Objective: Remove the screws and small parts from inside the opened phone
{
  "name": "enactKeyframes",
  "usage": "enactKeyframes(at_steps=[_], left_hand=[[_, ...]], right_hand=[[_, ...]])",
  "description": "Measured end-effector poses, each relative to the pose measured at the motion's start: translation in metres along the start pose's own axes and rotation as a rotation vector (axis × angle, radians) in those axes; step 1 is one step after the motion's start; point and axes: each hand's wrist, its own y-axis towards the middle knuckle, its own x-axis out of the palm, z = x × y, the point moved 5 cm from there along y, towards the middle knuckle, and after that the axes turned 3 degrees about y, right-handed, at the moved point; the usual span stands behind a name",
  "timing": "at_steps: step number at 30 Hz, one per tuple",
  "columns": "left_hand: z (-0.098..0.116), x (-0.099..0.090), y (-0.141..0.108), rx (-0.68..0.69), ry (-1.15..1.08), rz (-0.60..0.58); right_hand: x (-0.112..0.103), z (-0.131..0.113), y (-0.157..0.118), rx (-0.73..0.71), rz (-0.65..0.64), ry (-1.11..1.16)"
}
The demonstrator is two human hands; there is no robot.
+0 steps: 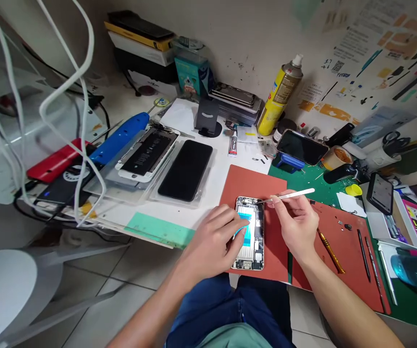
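Observation:
An opened phone (259, 232) lies on a reddish-brown mat (253, 181), its inner parts and blue strips inside the housing exposed. My left hand (213, 237) is closed around the left edge of the phone, with thumb and index finger resting over its middle. In my right hand (298, 224), thumb and fingers pinch a pair of silver tweezers (300, 193). The tips of the tweezers reach the upper right part of the phone; whether they grip a part there is too small to tell.
Left of the mat lie a black-screened phone (185, 170) and another opened phone (148, 152). A gold-handled screwdriver (330, 251) and thin tools (364, 256) lie to the right. Behind stand a yellow spray can (277, 99) and a phone on a blue stand (290, 162). White cables (83, 96) hang left.

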Motion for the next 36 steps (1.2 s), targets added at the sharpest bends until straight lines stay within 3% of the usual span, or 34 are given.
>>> enactKeyframes(at_steps=[24,32,36], left_hand=[[0.002,0.000,0.001,-0.002,-0.003,-0.011],[0.000,-0.001,0.000,-0.004,-0.013,-0.001],[-0.001,-0.001,-0.001,-0.008,-0.001,-0.001]], right_hand=[[0.003,-0.004,0.000,-0.051,-0.062,-0.154],[-0.002,-0.002,-0.001,-0.091,-0.003,-0.148],[-0.010,-0.012,0.001,-0.096,0.097,-0.090]])
